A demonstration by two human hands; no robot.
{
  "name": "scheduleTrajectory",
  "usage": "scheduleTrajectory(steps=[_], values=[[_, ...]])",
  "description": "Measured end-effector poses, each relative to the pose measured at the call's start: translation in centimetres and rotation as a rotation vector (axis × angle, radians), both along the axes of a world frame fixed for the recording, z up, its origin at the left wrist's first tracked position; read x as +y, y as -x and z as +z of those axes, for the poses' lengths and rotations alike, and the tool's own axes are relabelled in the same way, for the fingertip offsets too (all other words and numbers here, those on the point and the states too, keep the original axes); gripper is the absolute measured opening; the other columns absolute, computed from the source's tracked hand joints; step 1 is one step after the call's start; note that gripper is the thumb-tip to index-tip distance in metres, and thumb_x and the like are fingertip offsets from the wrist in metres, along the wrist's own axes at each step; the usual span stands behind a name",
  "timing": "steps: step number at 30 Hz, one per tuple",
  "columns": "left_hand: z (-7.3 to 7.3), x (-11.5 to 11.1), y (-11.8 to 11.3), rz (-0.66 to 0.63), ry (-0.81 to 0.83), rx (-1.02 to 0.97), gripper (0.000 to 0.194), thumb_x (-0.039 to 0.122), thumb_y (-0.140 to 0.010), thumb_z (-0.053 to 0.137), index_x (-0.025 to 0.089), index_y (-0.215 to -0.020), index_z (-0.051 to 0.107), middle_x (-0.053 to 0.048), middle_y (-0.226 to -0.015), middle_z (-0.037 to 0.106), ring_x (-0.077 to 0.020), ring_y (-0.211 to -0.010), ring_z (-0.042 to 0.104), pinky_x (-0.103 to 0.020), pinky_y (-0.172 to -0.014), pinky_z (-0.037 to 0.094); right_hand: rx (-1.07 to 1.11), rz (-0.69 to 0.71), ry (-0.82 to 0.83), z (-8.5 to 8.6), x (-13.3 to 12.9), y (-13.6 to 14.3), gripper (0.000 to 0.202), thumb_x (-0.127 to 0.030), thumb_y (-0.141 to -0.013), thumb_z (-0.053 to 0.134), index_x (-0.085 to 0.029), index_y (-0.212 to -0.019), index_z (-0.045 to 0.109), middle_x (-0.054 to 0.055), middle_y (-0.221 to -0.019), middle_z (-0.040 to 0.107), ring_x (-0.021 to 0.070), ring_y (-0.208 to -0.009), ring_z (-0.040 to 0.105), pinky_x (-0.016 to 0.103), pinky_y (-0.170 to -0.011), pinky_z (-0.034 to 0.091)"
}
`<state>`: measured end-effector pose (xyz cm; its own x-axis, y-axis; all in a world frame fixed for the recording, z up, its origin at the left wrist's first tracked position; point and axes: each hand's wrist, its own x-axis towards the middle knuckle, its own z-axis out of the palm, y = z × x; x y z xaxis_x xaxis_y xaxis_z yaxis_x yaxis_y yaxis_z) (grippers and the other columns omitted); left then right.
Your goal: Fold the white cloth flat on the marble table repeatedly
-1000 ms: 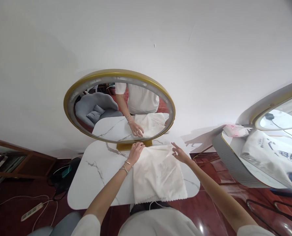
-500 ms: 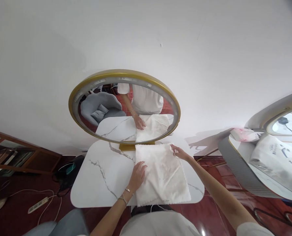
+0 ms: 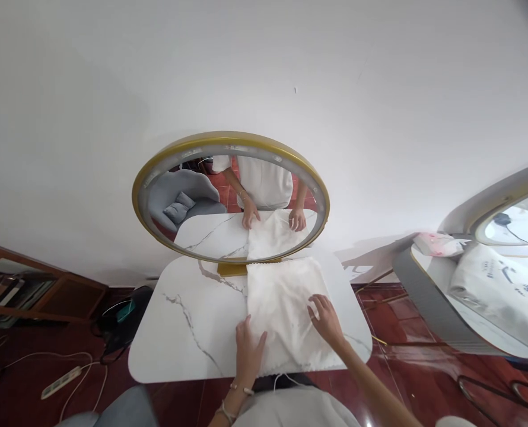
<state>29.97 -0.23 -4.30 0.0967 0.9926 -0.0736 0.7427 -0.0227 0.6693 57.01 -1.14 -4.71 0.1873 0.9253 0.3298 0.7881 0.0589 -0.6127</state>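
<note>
A white cloth (image 3: 286, 296) with scalloped edges lies spread, slightly wrinkled, over the right half of a white marbled table (image 3: 170, 338). My left hand (image 3: 248, 350) rests at the cloth's left side near the front, its fingers apart and nothing in them. Over the cloth's right side is my right hand (image 3: 324, 317), fingers curved and spread, holding nothing; whether its fingertips touch the fabric I cannot tell. Both hands and the cloth are reflected in the oval mirror (image 3: 228, 196).
The gold-framed mirror stands on a gold base (image 3: 232, 270) at the table's back. To the right, another table (image 3: 439, 296) bears a tissue pack (image 3: 437, 244) and a printed white bag (image 3: 504, 284). A power strip (image 3: 60, 382) with cords lies on the red floor, left.
My right hand has let go of the cloth's far right corner and come back toward me. My left hand has shifted nearer along the left edge.
</note>
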Motion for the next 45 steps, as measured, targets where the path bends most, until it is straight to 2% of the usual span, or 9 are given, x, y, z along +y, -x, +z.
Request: scheduleTrajectory(steps=[5,8,15,22,25,30,36,40,45], values=[[2.0,-0.9,1.3,-0.03,0.45,0.13,0.071,0.022,-0.071,0.063,0.014,-0.133,0.029,-0.013,-0.105,0.063,-0.0258,-0.096,0.063,-0.034,-0.079,0.047,-0.042,-0.732,0.259,-2.8,-8.2,1.4,0.044,-0.052,-0.077,0.043,-0.016,-0.1,0.055,0.018,-0.096,0.061,0.0336,-0.091,0.057,0.044,-0.072,0.044],[2.3,-1.0,2.7,-0.076,0.481,0.056,0.055,0.013,-0.07,0.059,0.017,-0.121,0.038,-0.005,-0.089,0.067,-0.0211,-0.085,0.065,-0.029,-0.075,0.046,0.173,-0.675,0.462,-2.4,-10.0,1.3,0.035,-0.052,-0.073,0.043,-0.022,-0.084,0.056,0.01,-0.078,0.065,0.027,-0.072,0.06,0.035,-0.063,0.043],[2.2,-1.3,5.1,-0.049,0.363,-0.147,0.046,0.013,-0.066,0.058,0.019,-0.11,0.044,0.005,-0.068,0.061,-0.0178,-0.066,0.062,-0.03,-0.069,0.048,0.35,-0.714,0.461,0.6,-11.3,0.1,0.037,-0.06,-0.07,0.045,-0.024,-0.064,0.053,0.0,-0.053,0.055,0.0182,-0.053,0.051,0.028,-0.055,0.037],[1.5,-2.3,5.6,-0.004,0.343,-0.133,0.039,0.015,-0.071,0.054,0.019,-0.11,0.049,0.002,-0.075,0.06,-0.0176,-0.066,0.061,-0.033,-0.071,0.051,0.557,-0.711,0.577,-1.6,-13.3,-1.3,0.04,-0.059,-0.066,0.051,-0.02,-0.066,0.06,0.001,-0.05,0.054,0.0185,-0.05,0.051,0.031,-0.053,0.038],[1.0,-1.8,5.8,-0.086,0.032,-0.008,0.038,0.011,-0.074,0.047,0.02,-0.111,0.053,-0.005,-0.092,0.059,-0.0214,-0.087,0.06,-0.04,-0.083,0.05,0.297,-0.683,0.477,-2.3,-13.7,-1.4,0.037,-0.053,-0.068,0.052,-0.019,-0.075,0.062,0.006,-0.064,0.061,0.0224,-0.061,0.057,0.035,-0.059,0.043],[0.9,2.7,2.0,-0.358,-0.342,0.129,0.038,0.016,-0.086,0.039,0.021,-0.121,0.052,-0.011,-0.129,0.046,-0.0252,-0.123,0.043,-0.045,-0.102,0.04,-0.184,-0.48,0.044,-2.0,-10.2,1.2,0.038,-0.048,-0.086,0.041,-0.019,-0.105,0.058,0.014,-0.105,0.06,0.0285,-0.101,0.054,0.044,-0.083,0.046],[-0.5,9.4,-3.0,-0.521,-0.375,0.291,0.058,0.04,-0.086,0.052,0.02,-0.138,0.037,-0.014,-0.152,0.024,-0.0332,-0.141,0.016,-0.054,-0.11,0.025,-0.29,-0.196,0.051,-1.3,1.3,3.8,0.045,-0.041,-0.093,0.032,-0.021,-0.132,0.044,0.014,-0.141,0.04,0.027,-0.131,0.037,0.045,-0.101,0.038],[-2.4,8.8,-3.9,-0.61,-0.366,0.393,0.065,0.046,-0.087,0.05,0.017,-0.143,0.031,-0.015,-0.152,0.025,-0.0324,-0.142,0.014,-0.052,-0.111,0.024,-0.327,-0.17,0.215,-2.4,5.0,2.5,0.052,-0.041,-0.093,0.031,-0.021,-0.14,0.036,0.013,-0.147,0.035,0.0276,-0.137,0.029,0.049,-0.106,0.03],[-3.4,6.1,-6.3,-0.635,-0.389,0.382,0.071,0.049,-0.087,0.049,0.019,-0.146,0.024,-0.014,-0.154,0.019,-0.0326,-0.143,0.01,-0.054,-0.112,0.022,-0.258,-0.049,0.163,-3.3,2.3,-1.1,0.051,-0.044,-0.092,0.032,-0.021,-0.136,0.042,0.011,-0.145,0.04,0.0246,-0.136,0.03,0.045,-0.108,0.027]])
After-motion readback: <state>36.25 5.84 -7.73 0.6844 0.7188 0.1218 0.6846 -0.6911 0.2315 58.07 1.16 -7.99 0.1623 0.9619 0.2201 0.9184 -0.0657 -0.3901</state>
